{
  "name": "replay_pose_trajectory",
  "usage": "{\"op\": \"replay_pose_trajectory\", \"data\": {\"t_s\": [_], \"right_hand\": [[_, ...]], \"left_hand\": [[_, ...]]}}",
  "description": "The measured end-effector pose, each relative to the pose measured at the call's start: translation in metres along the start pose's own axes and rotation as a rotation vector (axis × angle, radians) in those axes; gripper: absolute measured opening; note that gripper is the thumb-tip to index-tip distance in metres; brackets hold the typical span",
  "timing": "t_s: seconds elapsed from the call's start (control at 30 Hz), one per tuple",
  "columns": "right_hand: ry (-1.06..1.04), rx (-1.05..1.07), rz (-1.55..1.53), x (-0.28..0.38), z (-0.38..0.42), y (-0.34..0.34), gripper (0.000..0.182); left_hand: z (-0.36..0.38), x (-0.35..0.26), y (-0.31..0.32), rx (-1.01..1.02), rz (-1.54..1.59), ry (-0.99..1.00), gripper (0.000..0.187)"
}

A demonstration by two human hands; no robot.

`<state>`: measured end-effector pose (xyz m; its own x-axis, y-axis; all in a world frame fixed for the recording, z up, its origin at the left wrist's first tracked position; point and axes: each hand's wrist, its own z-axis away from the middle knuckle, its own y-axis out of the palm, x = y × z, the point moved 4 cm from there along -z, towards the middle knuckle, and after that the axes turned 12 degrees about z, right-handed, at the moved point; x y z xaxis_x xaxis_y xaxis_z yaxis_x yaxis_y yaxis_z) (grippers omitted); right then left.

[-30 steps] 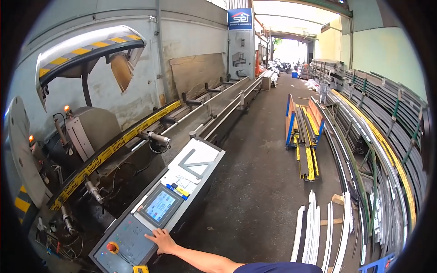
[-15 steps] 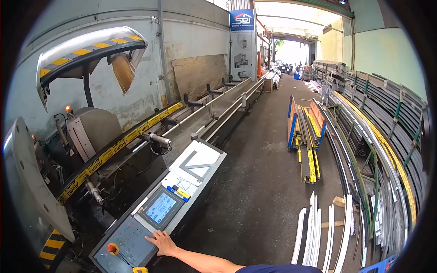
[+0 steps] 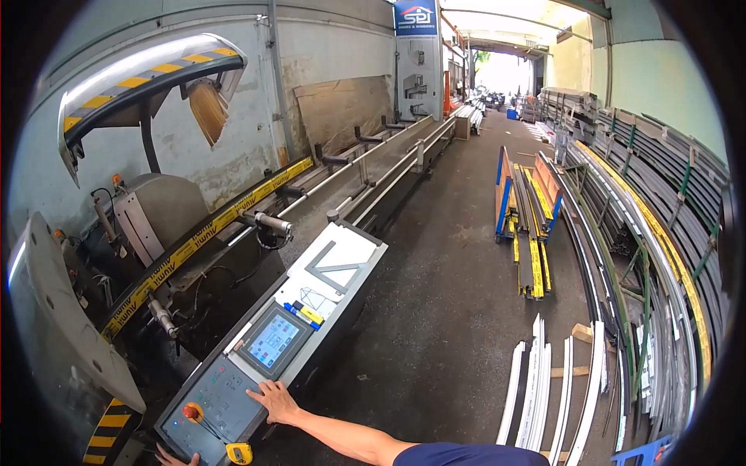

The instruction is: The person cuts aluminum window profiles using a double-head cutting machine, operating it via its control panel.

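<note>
My right hand (image 3: 273,401) rests on the right edge of a grey control panel (image 3: 241,404), fingers spread and holding nothing. Partly cut off by the bottom of the view, my left hand (image 3: 177,458) touches the panel's lower left edge with fingers apart. Between the hands are a red emergency stop button (image 3: 190,412) and a yellow tape measure (image 3: 239,453). Just above my right hand is a lit touchscreen (image 3: 272,340). A yellow and blue marker (image 3: 305,314) lies beyond it, near a grey angle-shaped piece (image 3: 336,268) on a white surface.
A long profile with yellow tape (image 3: 206,233) lies across the saw machine at left, between a raised striped hood (image 3: 155,78) and a curved guard (image 3: 62,334). At right stand a trolley of profiles (image 3: 528,225), white lengths (image 3: 532,388) on the floor and stacked racks (image 3: 668,202).
My left hand has come into view at the panel's lower edge. My right hand stays on the panel's right edge. The curved guard at left sits slightly further right; the view has shifted a little.
</note>
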<state>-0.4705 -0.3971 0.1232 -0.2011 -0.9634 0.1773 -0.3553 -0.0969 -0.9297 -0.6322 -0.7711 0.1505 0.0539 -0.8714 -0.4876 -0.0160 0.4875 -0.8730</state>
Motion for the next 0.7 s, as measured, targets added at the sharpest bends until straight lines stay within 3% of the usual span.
{"op": "replay_pose_trajectory", "data": {"t_s": [0.17, 0.27, 0.3, 0.4, 0.6, 0.7], "right_hand": [[0.011, -0.008, -0.003, -0.001, 0.0, 0.001, 0.102], [0.011, -0.016, -0.002, -0.001, -0.001, 0.003, 0.101], [0.009, -0.016, -0.001, -0.001, 0.0, 0.005, 0.101], [0.012, -0.02, -0.007, -0.002, -0.003, 0.008, 0.1], [0.003, -0.048, 0.008, 0.0, 0.0, 0.003, 0.102], [0.01, -0.026, 0.049, -0.001, -0.001, -0.005, 0.102]], "left_hand": [[-0.04, -0.004, 0.001, -0.002, -0.416, 0.397, 0.124], [-0.024, -0.038, -0.007, -0.012, -0.687, 0.502, 0.111], [-0.027, -0.036, -0.006, -0.012, -0.685, 0.5, 0.111], [-0.052, -0.023, 0.002, 0.164, -0.337, 0.366, 0.145], [-0.05, -0.02, 0.003, 0.159, -0.294, 0.308, 0.158], [-0.046, -0.029, 0.001, 0.127, -0.3, 0.368, 0.154]]}}
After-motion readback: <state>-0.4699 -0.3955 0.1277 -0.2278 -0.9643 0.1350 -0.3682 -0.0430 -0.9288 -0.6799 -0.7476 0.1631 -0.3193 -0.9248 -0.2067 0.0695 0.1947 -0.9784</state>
